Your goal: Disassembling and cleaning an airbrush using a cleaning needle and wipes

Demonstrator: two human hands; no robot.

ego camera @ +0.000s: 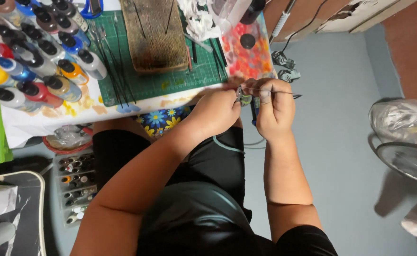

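My left hand (215,111) pinches a small greenish-grey figure (244,97) at the table's near edge. My right hand (274,106) is closed on a thin dark tool (284,93) whose tip points right, and it also touches the small figure. Both hands meet over my lap, just off the edge of the table. Most of the figure is hidden by my fingers.
A green cutting mat (170,78) holds a worn wooden block (154,35) and thin brushes. Several paint bottles (38,57) crowd the left. A stained palette (249,52) lies by the table's right edge. A tray of small bottles (76,185) sits on the floor, a fan (407,159) at right.
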